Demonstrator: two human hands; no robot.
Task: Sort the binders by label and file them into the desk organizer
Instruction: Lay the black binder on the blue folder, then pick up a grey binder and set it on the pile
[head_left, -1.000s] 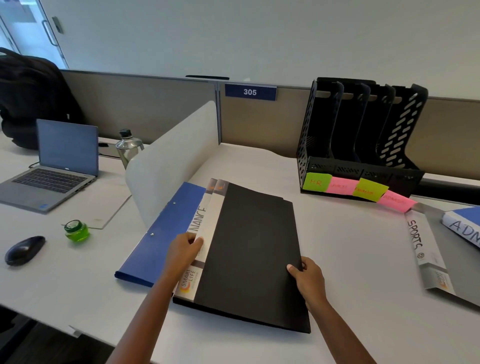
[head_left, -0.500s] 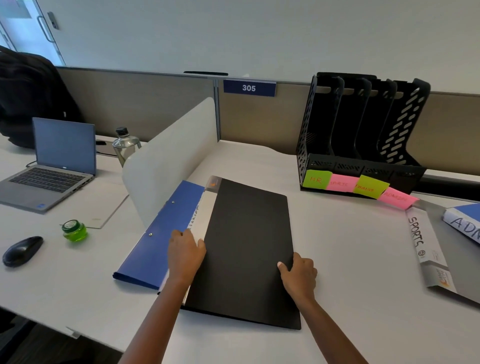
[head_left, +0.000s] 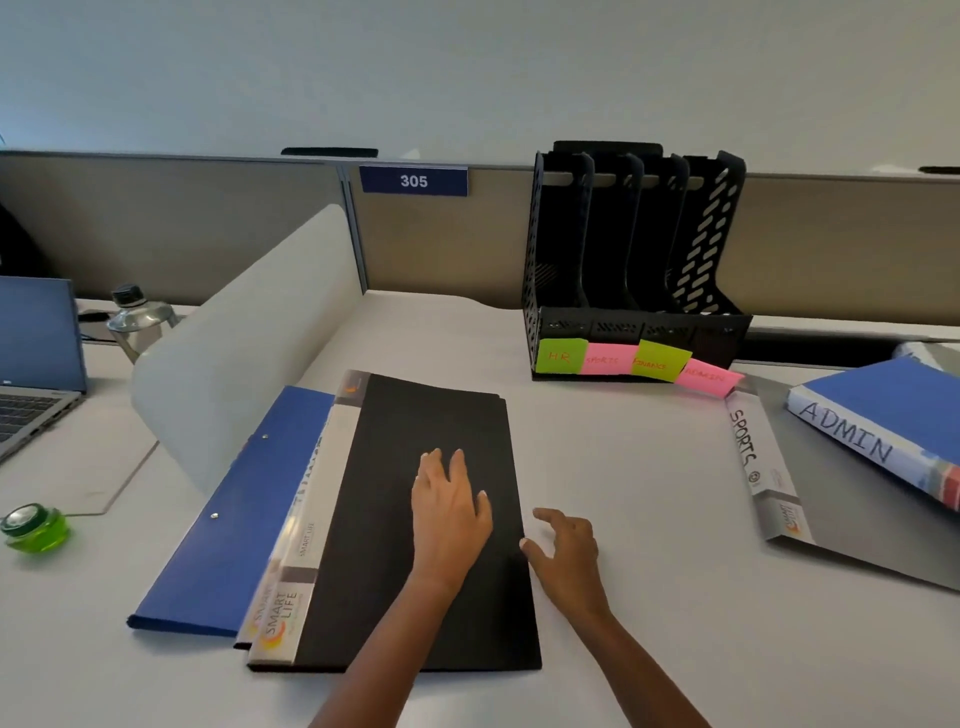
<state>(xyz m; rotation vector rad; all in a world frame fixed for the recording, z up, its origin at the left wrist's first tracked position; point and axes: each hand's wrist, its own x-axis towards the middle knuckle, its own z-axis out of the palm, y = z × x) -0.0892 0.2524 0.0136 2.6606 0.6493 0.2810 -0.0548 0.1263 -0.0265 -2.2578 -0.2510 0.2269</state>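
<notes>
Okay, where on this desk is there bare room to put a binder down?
The widest bare patch lies between the black binder and the SPORTS binder, in front of the desk organizer. Bare desk runs along the near edge, right of the right hand. Crowded: the left, around the blue folder, and far right by the ADMIN binder.

Your black binder (head_left: 431, 519) covers most of the binder beneath it (head_left: 258, 613), so that spine's handwritten label (head_left: 311, 462) can't be read. Far left, the laptop (head_left: 36, 332) is cut by the edge and the bottle (head_left: 140, 322) is half behind the white divider (head_left: 244, 338). At right, the ADMIN binder (head_left: 893, 405) runs off the edge, overlapping the SPORTS binder (head_left: 831, 493).
</notes>
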